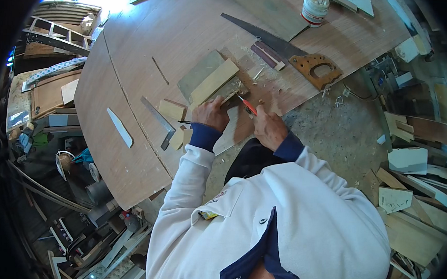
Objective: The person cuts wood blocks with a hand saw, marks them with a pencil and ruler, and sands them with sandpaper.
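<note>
In the head view my left hand (212, 113) is closed around a small strip of wood (230, 96) near the table's front edge. A thin dark stick, perhaps a pencil, pokes out by its wrist. My right hand (270, 130) grips a red-handled knife (248, 106), its tip close to the strip's end. Just beyond the left hand lies a pale wooden block (215, 82), beside a grey-green board (200, 73). A metal try square (156, 121) and small wood offcuts (172, 109) rest left of that hand. Shavings are scattered around the strip.
A handsaw (315, 68) lies on the table (132, 49) to the right, beside a dark reddish wood piece (267, 56). A white jar (315, 10) stands at the far edge. Wood scraps (416, 220) are piled on the right floor; a ladder (57, 34) is at left.
</note>
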Tool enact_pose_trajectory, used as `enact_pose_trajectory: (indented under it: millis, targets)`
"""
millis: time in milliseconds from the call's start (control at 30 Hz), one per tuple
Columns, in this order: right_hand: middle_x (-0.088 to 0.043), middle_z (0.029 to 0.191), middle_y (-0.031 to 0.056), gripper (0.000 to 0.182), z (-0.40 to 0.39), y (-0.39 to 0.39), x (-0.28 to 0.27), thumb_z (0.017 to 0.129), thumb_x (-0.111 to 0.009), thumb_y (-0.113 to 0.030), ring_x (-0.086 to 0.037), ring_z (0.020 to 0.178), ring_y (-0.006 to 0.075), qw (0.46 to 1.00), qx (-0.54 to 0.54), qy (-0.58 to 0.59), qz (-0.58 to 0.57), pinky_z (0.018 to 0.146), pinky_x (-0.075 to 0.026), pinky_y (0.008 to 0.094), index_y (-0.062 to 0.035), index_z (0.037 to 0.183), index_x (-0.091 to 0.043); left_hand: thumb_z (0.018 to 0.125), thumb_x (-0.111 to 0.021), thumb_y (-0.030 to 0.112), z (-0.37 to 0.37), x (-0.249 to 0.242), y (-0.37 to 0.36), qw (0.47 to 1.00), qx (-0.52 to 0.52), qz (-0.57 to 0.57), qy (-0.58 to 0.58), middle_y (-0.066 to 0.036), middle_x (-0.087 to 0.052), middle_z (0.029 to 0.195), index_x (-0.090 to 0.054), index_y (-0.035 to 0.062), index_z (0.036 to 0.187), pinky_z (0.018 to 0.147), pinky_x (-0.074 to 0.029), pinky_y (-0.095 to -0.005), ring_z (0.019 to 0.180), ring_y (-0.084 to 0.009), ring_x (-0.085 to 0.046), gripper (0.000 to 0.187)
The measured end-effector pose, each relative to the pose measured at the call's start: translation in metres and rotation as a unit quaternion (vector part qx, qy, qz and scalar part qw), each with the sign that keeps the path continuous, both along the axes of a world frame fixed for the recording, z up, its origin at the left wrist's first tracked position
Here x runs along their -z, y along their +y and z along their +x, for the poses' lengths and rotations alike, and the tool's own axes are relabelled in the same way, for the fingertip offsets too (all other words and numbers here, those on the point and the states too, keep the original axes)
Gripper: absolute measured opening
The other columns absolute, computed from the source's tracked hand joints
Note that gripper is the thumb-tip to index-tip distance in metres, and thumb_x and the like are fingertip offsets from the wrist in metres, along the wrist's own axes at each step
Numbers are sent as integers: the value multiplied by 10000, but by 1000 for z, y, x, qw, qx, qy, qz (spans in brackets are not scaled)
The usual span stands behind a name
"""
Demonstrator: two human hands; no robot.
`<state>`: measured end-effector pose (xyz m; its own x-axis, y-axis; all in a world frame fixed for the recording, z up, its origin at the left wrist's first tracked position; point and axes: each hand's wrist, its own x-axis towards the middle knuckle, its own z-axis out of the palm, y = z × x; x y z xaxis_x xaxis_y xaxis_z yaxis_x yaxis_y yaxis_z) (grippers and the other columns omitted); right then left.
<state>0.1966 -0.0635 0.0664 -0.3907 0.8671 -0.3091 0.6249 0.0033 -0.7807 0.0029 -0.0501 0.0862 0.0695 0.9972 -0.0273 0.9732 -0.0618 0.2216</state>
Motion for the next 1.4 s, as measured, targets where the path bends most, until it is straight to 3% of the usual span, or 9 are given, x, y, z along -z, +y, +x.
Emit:
enact_pose_trajectory:
  millis: [633, 700, 933, 1033, 1100, 1133, 1200, 1333, 1400]
  targets:
    - [-610, 802, 322, 253, -12, 8, 54, 860, -508, -146, -614, 809, 473, 993, 17, -113, -8, 716, -488, 514, 81, 968, -531, 846, -577, 225, 1, 9, -9, 1000, 4, -1, -4, -143, -658, 723, -595, 126, 845, 574, -498, -459, 674, -349, -648, 102]
    - [-607, 809, 312, 272, -9, 9, 69, 881, -526, -213, -604, 803, 476, 999, 25, 21, 0, 697, -476, 513, 56, 917, -553, 843, -584, 227, 3, 6, -9, 1000, -7, -5, -2, -144, -657, 738, -591, 118, 834, 580, -500, -453, 677, -350, -648, 109]
    - [-604, 793, 289, 426, -11, 17, 16, 951, -445, -392, -590, 804, 471, 985, 167, 47, 17, 679, -458, 510, 13, 921, -577, 840, -594, 238, -1, -2, 2, 998, -30, -58, -6, -164, -657, 732, -607, 104, 850, 613, -500, -468, 700, -369, -648, 135]
    - [-606, 777, 182, 405, -7, 9, 9, 968, -465, -379, -594, 736, 350, 975, 197, 98, 34, 654, -439, 416, 15, 916, -545, 836, -601, 243, -2, -2, 4, 997, -37, -63, -6, -179, -652, 723, -623, 103, 862, 621, -497, -479, 704, -383, -645, 145]
    - [-548, 681, 27, 362, -7, 6, 18, 960, -503, -379, -533, 588, 141, 949, 230, 214, 31, 527, -421, 303, -25, 933, -573, 829, -613, 243, -4, -2, 4, 997, -32, -64, 0, -195, -652, 739, -643, 102, 880, 633, -501, -478, 708, -401, -635, 153]
    - [-548, 681, 27, 362, -6, 8, 15, 960, -503, -379, -533, 588, 141, 949, 229, 215, 34, 527, -421, 303, -25, 933, -573, 829, -613, 243, -7, -3, 3, 998, -32, -61, 0, -195, -652, 739, -643, 102, 880, 633, -501, -478, 708, -401, -635, 153]
    - [-457, 630, -74, 280, -3, 14, 8, 943, -552, -363, -392, 495, 4, 879, 246, 360, -191, 420, -316, 192, -86, 947, -594, 805, -614, 218, -15, -7, 2, 996, -10, -31, -77, -215, -656, 760, -634, 79, 937, 639, -516, -469, 725, -407, -645, 193]
    - [-463, 632, -81, 214, -5, 24, 6, 891, -647, -300, -396, 528, -1, 896, 264, 315, -169, 456, -303, 200, -96, 954, -628, 783, -662, 193, -25, -19, 4, 956, -27, -102, -273, -208, -678, 791, -643, 41, 1043, 660, -535, -407, 718, -350, -674, 301]
    - [-480, 627, -71, 233, -3, 27, -3, 892, -648, -312, -396, 491, 18, 825, 245, 420, -289, 420, -297, 206, -87, 950, -633, 751, -710, 151, -25, -19, 4, 845, -94, -198, -487, -171, -698, 825, -636, -20, 1066, 672, -539, -337, 713, -248, -684, 366]
